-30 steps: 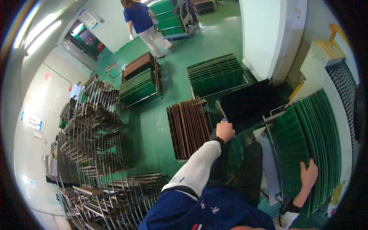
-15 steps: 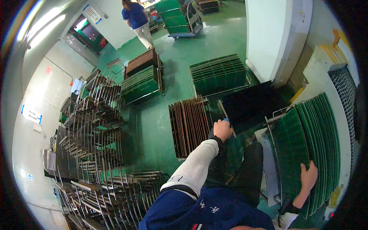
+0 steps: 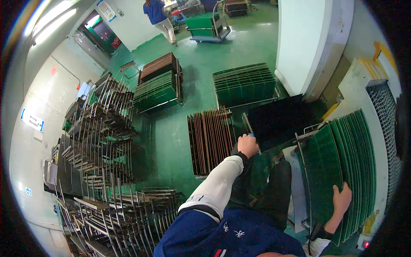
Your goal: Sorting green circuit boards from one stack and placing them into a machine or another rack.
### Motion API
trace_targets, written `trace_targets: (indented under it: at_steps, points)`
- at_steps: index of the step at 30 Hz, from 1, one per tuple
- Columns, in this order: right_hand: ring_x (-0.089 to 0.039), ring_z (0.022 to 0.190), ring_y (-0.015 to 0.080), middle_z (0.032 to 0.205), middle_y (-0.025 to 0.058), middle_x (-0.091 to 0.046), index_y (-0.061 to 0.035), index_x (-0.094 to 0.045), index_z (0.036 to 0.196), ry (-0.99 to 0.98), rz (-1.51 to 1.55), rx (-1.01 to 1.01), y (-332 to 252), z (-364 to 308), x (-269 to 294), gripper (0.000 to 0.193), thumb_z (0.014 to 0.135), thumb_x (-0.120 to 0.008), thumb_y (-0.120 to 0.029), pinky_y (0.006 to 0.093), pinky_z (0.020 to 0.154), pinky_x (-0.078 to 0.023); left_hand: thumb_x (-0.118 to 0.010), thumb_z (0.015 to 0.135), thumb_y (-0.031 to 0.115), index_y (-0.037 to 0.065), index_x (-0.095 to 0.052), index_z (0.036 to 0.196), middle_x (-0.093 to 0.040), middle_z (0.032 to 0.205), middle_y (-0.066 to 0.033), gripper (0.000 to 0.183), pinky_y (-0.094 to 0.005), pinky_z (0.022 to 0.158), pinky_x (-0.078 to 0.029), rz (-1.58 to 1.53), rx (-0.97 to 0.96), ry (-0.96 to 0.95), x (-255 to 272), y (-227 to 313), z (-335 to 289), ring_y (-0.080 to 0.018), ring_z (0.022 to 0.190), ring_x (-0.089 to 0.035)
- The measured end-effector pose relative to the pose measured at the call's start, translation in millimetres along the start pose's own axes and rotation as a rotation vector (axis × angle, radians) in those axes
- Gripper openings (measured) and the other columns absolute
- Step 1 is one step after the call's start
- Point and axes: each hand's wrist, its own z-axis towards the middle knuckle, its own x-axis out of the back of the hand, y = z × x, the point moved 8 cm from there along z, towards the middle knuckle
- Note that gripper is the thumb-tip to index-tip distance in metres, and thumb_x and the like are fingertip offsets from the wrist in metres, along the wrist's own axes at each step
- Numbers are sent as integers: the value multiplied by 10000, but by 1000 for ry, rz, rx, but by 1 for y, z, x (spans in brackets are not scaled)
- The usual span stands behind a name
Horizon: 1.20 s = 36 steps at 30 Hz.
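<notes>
My left hand (image 3: pixel 247 145) is closed, with a bit of blue showing past the knuckles; what it grips is mostly hidden. It is beside the metal end of a rack holding black boards (image 3: pixel 278 122). Just left of it are upright brown-edged boards (image 3: pixel 209 139) in another rack. On the right, my right hand (image 3: pixel 342 198) pinches the edge of a thin green board (image 3: pixel 321 167), the front one of a tightly packed row. Those green boards (image 3: pixel 357 171) stand upright in a wire-framed rack, looking like circuit board panels.
Many empty metal racks (image 3: pixel 102 141) are stacked along the left wall. Farther off stand racks of green boards (image 3: pixel 244 83) and brown boards (image 3: pixel 158 68). A loaded trolley (image 3: pixel 205 32) and a person in a blue top (image 3: pixel 158 15) are at the back. A white column (image 3: pixel 299 47) rises beyond the black boards.
The view has shifted slightly. The person at the back has moved a little to the right. Both my hands hold nearly the same places, the right one still on the green board.
</notes>
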Motion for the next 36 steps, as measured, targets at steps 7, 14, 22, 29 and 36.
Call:
trace_targets:
  at_steps: [7, 14, 22, 29, 36]
  points:
    - [-591, 1116, 433, 1163, 278, -638, 33, -596, 1265, 14, 18, -6, -2, -1, 2, 527, 849, -713, -269, 478, 942, -473, -653, 791, 256, 47, -753, 830, -703, 909, -129, 235, -469, 800, -490, 5, -14, 4, -1, 0, 0, -321, 955, -630]
    - [-592, 1111, 432, 1164, 273, -640, 35, -596, 1264, 10, 14, -14, -5, -3, 6, 528, 852, -710, -275, 482, 940, -473, -648, 777, 243, 42, -752, 812, -700, 896, -137, 228, -466, 805, -485, -17, -8, 19, 0, 0, 1, -326, 955, -629]
    - [-589, 1111, 427, 1160, 270, -637, 29, -589, 1274, 23, 9, -5, 3, 1, 0, 547, 856, -710, -302, 476, 951, -468, -652, 786, 240, 44, -752, 819, -699, 900, -135, 223, -459, 817, -479, -6, -4, -12, 3, 3, 0, -325, 963, -626]
    - [-605, 1058, 426, 1110, 263, -649, 17, -593, 1274, 97, -10, 86, 7, 3, -5, 554, 858, -711, -329, 483, 931, -475, -673, 778, 254, 45, -756, 838, -711, 920, -134, 233, -456, 825, -475, -5, 32, -26, 2, -1, -1, -319, 976, -626]
    - [-597, 1026, 430, 1065, 248, -654, 9, -631, 1188, 73, 58, 169, 11, 4, -14, 466, 837, -716, -285, 487, 907, -468, -684, 773, 262, 50, -762, 857, -715, 932, -135, 241, -457, 832, -476, -81, 24, -31, 6, -10, -4, -317, 998, -629]
